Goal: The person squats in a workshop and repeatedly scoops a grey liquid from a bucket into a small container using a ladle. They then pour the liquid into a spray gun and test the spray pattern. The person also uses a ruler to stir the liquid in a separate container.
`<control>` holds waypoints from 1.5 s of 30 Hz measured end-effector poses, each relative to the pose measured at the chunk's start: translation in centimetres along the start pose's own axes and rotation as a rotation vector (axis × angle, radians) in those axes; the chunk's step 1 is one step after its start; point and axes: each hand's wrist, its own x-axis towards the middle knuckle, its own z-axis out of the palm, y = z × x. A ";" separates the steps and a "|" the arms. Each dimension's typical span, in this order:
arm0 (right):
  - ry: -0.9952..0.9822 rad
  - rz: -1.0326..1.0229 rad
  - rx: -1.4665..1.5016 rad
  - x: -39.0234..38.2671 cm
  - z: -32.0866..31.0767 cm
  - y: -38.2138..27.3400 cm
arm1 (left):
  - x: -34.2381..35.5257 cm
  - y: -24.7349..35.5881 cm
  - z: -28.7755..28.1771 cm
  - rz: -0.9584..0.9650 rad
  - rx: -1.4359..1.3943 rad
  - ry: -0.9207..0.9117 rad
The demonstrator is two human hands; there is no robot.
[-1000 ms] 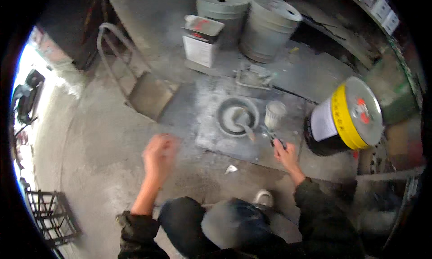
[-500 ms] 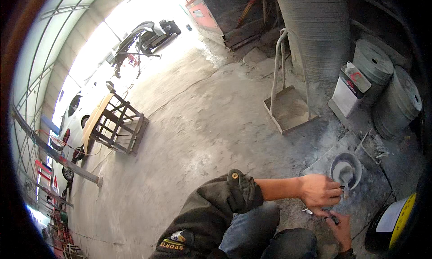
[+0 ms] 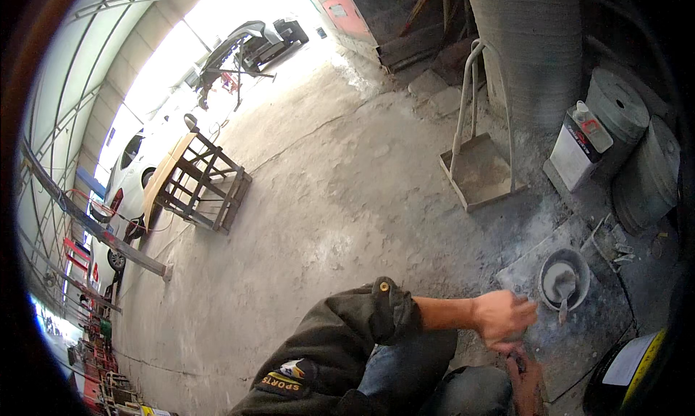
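Note:
My left hand (image 3: 504,320) reaches in from the left with its fingers curled, blurred by motion. What it may hold is hidden. Just below it, almost touching, is my right hand (image 3: 527,385), also smeared. A small dark thing shows at its fingers, too blurred to name. To the right of both hands stands a round grey bowl (image 3: 544,284) with pale grey powder or paste inside. A small spatula-like tool (image 3: 564,311) leans in it, its handle over the near rim. Neither hand touches the bowl.
A metal dustpan with a tall handle (image 3: 481,188) stands ahead. At right are a rectangular can (image 3: 573,159), metal drums (image 3: 617,101) and a black bucket with a yellow band (image 3: 628,372). A wooden stand (image 3: 199,184) and a white car (image 3: 129,199) are at left.
Both hands have drawn away from the bowl, toward the left. The spatula-like tool now rests in the bowl clear of my left hand. The whole view has shifted slightly.

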 end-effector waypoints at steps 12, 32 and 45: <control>0.225 0.096 -0.195 1.5 -0.6 -1.6 | 0.9 -1.7 -2.8 -0.128 0.012 -0.234; 0.068 0.105 -0.457 1.0 -1.8 0.6 | -0.2 -0.6 -3.6 -0.312 -0.100 -0.470; 0.519 -0.102 -0.339 0.5 -0.1 4.1 | 4.2 -0.7 -4.2 -1.179 -0.588 -0.250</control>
